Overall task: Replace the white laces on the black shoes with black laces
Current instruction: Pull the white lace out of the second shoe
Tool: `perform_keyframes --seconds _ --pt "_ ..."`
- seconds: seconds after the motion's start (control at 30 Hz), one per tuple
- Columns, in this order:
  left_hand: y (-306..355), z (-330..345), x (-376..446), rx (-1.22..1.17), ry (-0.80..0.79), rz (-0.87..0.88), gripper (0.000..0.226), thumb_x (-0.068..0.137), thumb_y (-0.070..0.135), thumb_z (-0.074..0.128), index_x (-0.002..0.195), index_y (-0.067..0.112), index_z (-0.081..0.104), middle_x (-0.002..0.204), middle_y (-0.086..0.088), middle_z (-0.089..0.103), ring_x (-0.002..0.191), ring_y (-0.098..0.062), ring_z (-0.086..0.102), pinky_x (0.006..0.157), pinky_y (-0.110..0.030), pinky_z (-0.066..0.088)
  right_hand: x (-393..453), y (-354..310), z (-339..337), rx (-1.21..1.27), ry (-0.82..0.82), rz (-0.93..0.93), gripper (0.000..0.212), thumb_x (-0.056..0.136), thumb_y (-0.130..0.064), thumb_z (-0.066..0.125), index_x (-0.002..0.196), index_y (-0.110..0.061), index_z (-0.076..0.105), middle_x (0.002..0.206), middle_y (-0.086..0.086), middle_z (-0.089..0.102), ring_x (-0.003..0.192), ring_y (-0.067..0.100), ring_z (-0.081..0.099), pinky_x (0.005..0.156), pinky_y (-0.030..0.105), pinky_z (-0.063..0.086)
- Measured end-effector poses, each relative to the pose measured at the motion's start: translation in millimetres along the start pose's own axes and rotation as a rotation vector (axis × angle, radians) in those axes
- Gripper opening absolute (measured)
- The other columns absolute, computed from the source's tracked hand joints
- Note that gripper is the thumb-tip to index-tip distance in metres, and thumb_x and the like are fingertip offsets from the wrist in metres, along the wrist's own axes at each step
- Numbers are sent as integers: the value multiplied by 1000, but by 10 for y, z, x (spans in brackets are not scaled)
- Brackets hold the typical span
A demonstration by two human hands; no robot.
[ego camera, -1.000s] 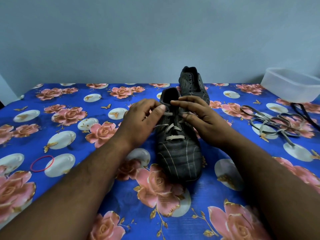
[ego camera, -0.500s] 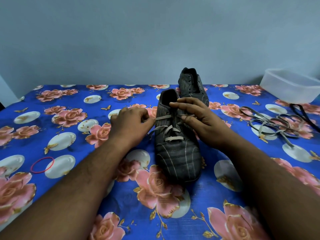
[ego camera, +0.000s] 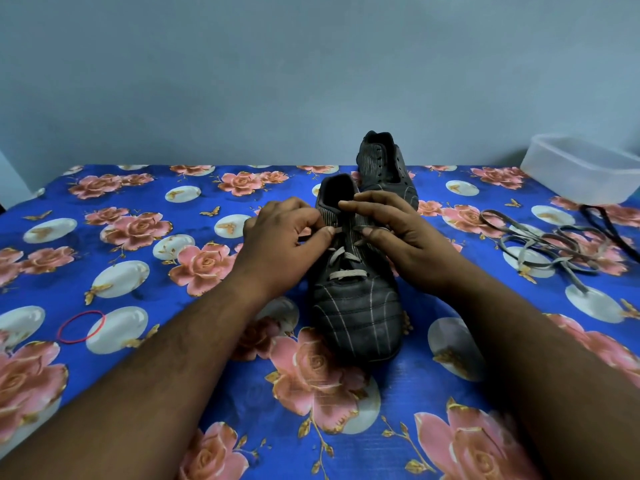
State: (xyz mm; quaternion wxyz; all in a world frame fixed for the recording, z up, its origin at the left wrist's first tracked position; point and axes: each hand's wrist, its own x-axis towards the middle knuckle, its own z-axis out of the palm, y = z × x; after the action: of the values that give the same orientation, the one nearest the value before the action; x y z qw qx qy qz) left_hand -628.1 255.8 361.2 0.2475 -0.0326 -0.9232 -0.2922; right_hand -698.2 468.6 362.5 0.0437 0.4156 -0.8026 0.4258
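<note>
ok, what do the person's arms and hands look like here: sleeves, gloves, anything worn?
Both forearms are bare right to the bottom frame edge: no sleeves show. The left hand and right hand wear no gloves. No rings, watch or bands are visible on either wrist or on the fingers that show.

The near black shoe (ego camera: 356, 306) stands upright, toe toward the viewer, its white lace (ego camera: 346, 273) still crossing the lower eyelets. Just behind it stands the second black shoe (ego camera: 386, 168), seemingly unlaced. Right of the near shoe lies a loose tangled pale lace (ego camera: 540, 244); beyond that, dark laces (ego camera: 609, 226).
</note>
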Motion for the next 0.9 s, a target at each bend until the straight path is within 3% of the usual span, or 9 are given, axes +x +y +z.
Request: perform_keyframes --seconds 0.13,0.27,0.37,0.47,0.6,0.67,0.73,0.8,0.9 --pt "-116 -70 23 153 -32 -158 31 82 49 54 66 22 57 77 8 58 92 -18 49 85 -40 37 -5 -25 3 22 -17 -6 41 99 -26 50 136 -42 56 139 -9 49 137 5 43 115 23 33" --pt "-217 -168 47 244 -82 -255 33 88 49 60 64 27 55 72 9 55 90 -22 52 92 -43 38 -20 12 16 29 -96 69 42 100 -34 48 140 -33 57 133 -5 50 127 -4 46 105 7 30" --pt "-161 -150 29 10 -50 -238 31 81 53 49 68 27 57 72 10 63 80 -14 60 88 -43 47 -29 75 12 18 -59 86 41 97 -39 52 138 -37 57 123 -7 53 112 2 53 97 14 38" --pt "-88 -107 10 -102 -11 -187 33 81 55 45 84 27 62 79 12 67 76 -3 60 89 -46 50 -41 120 -1 68 -40 110 36 95 -45 56 131 -45 56 112 -24 51 92 1 57 81 23 45" --pt "-43 -97 2 -209 1 -8 43 86 58 44 94 22 66 90 7 63 88 -18 59 81 -48 51 -49 56 -2 52 39 70 50 89 -58 59 136 -49 48 132 -15 49 120 7 54 100 35 49" --pt "11 -79 -14 -201 2 58 43 89 58 45 89 21 64 85 6 60 85 -19 57 79 -47 49 -57 20 -2 -26 2 41 63 85 -64 61 144 -50 42 137 -15 43 127 3 46 104 33 45" --pt "75 -63 -30 -215 18 86 43 91 61 47 87 22 64 81 9 60 82 -17 58 77 -45 49 -58 8 -1 -80 -43 41 71 81 -69 62 146 -54 38 139 -16 36 135 4 39 109 40 44" --pt "105 -47 -35 -232 29 103 42 92 63 51 85 24 65 77 11 61 79 -14 59 76 -43 49 -55 12 -10 -86 -51 51 74 78 -72 64 145 -57 37 140 -17 34 137 5 37 111 44 44" --pt "84 -29 -23 -192 56 111 38 93 55 54 77 23 64 69 10 60 72 -15 59 72 -45 50 -59 6 -11 -99 -47 47 79 76 -73 64 147 -56 35 140 -16 34 135 4 37 111 38 43"
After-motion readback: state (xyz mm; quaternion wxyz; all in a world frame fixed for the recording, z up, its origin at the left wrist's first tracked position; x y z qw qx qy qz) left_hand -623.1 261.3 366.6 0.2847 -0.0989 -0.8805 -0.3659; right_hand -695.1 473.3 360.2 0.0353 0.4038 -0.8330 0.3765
